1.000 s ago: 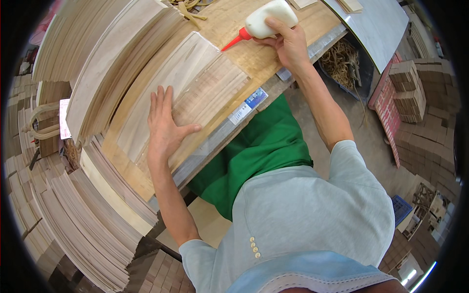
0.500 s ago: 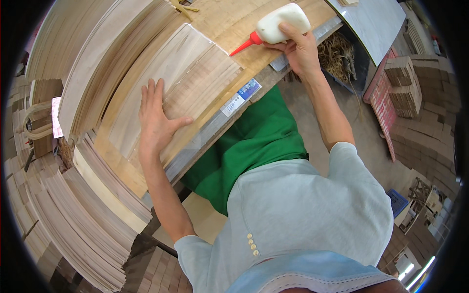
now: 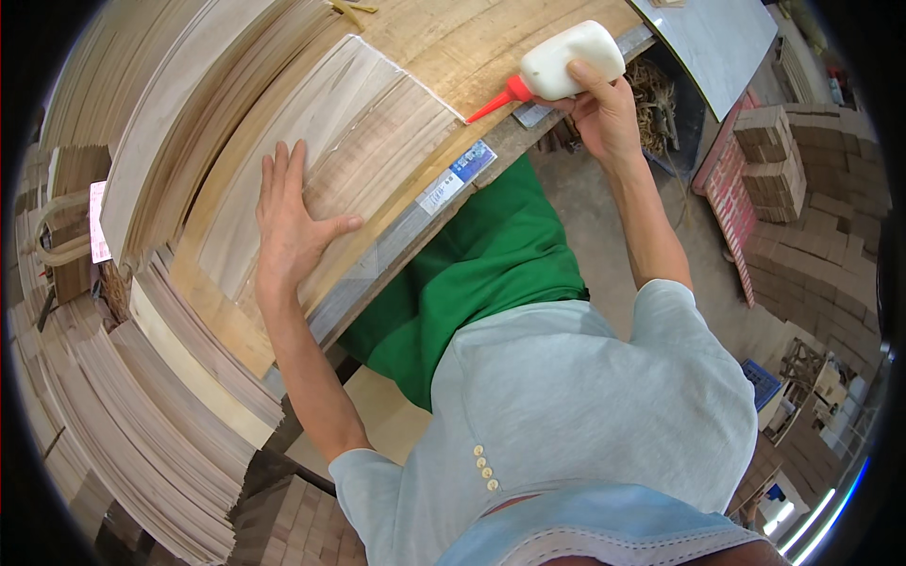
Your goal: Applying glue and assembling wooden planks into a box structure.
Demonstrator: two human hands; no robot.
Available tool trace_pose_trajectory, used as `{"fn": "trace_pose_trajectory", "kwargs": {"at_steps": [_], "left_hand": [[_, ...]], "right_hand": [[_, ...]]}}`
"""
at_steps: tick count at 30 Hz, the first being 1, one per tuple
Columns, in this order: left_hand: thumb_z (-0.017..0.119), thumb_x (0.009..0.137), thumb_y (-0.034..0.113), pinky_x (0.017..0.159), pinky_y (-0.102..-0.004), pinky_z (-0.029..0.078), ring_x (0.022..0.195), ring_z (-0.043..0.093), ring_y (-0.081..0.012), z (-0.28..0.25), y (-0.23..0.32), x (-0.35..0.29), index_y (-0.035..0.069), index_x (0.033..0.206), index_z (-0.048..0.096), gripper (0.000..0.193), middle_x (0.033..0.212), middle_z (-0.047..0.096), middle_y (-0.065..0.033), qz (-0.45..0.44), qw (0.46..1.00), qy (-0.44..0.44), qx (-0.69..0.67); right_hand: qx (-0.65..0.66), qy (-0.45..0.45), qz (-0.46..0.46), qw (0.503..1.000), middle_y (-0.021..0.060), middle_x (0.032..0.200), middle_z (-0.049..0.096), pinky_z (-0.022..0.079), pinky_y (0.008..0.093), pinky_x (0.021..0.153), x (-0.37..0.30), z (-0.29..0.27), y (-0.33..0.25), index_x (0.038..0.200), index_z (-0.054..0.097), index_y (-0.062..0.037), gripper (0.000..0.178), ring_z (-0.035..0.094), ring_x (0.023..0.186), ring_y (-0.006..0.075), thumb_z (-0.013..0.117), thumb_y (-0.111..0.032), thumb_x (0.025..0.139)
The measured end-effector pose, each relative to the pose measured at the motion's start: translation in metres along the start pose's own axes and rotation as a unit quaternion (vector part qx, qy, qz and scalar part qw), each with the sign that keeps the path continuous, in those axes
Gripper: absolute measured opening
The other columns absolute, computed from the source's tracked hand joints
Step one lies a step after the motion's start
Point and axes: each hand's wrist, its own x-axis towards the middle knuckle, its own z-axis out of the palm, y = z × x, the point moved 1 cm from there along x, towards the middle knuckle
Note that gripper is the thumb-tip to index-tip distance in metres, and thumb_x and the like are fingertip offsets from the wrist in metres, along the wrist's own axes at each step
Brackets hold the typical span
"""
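Observation:
A white glue bottle (image 3: 571, 57) with a red pointed nozzle is gripped by my right hand (image 3: 604, 118). Its tip touches the near right corner of a thin wooden panel (image 3: 377, 141). Along the panel's far right edge runs a white line of glue (image 3: 415, 80). My left hand (image 3: 291, 226) rests flat on the panel's left part, fingers stretched out and thumb apart. Beneath the panel lies a yellowish wooden worktop (image 3: 472, 42) with a metal strip along its near edge.
Tall stacks of thin wood sheets (image 3: 236, 75) stand beside the panel on the left, with more stacks (image 3: 151, 424) lower down. A dark bin of wood shavings (image 3: 675, 113) is at the right. Beyond it, wooden blocks (image 3: 774, 170) are piled near a pink striped board (image 3: 727, 189).
The nozzle tip has travelled along the panel's edge toward me, and the white glue line now reaches the near corner. My left hand stays flat on the panel.

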Motion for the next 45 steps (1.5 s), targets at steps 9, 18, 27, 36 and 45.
{"fn": "trace_pose_trajectory", "kwargs": {"at_steps": [9,18,27,36,45], "left_hand": [[0.080,0.055,0.059,0.114,-0.0519,0.016,0.140,0.017,-0.0456,0.014,-0.019,-0.010,0.014,0.146,0.034,0.111,0.150,0.024,-0.0280,0.065,0.995,0.080,0.013],[0.081,0.057,0.050,0.115,-0.0485,0.013,0.140,0.019,-0.0385,0.025,-0.029,-0.024,0.010,0.133,0.050,0.091,0.145,0.037,-0.0186,0.037,0.993,0.072,-0.090],[0.080,0.061,0.041,0.109,-0.0400,0.033,0.135,0.035,-0.0284,0.013,-0.028,-0.040,0.008,0.140,0.041,0.094,0.149,0.033,-0.0142,-0.008,0.988,0.046,-0.150],[0.082,0.059,0.045,0.101,-0.0382,0.038,0.123,0.049,-0.0269,0.021,-0.029,-0.029,0.011,0.117,0.064,0.069,0.124,0.060,-0.0091,0.017,0.992,0.079,-0.096],[0.081,0.061,0.044,0.116,-0.0434,0.013,0.140,0.021,-0.0296,0.024,-0.029,-0.032,0.009,0.137,0.046,0.090,0.148,0.035,-0.0133,0.031,0.990,0.117,-0.070]], "right_hand": [[0.083,-0.094,0.040,0.991,0.0154,0.127,0.056,0.049,0.0565,0.095,0.013,0.070,-0.014,0.130,0.045,-0.0032,0.045,0.054,0.119,0.0332,0.061,-0.019,0.091],[-0.017,-0.482,0.169,0.860,0.0100,0.112,0.063,0.049,0.0375,0.091,-0.011,0.303,0.083,0.121,0.054,-0.0012,0.048,0.061,0.102,0.0223,0.073,-0.020,0.081],[-0.167,-0.615,0.247,0.730,0.0082,0.114,0.062,0.042,0.0328,0.097,-0.048,0.390,0.135,0.130,0.049,-0.0008,0.061,0.055,0.111,0.0173,0.076,-0.009,0.076],[-0.196,-0.652,0.177,0.711,0.0078,0.110,0.064,0.048,0.0359,0.089,-0.052,0.387,0.151,0.118,0.058,-0.0041,0.049,0.060,0.101,0.0193,0.078,-0.018,0.076],[-0.184,-0.603,0.185,0.754,0.0077,0.116,0.062,0.044,0.0336,0.097,-0.039,0.400,0.143,0.132,0.048,-0.0017,0.066,0.056,0.110,0.0180,0.077,-0.005,0.074]]}}
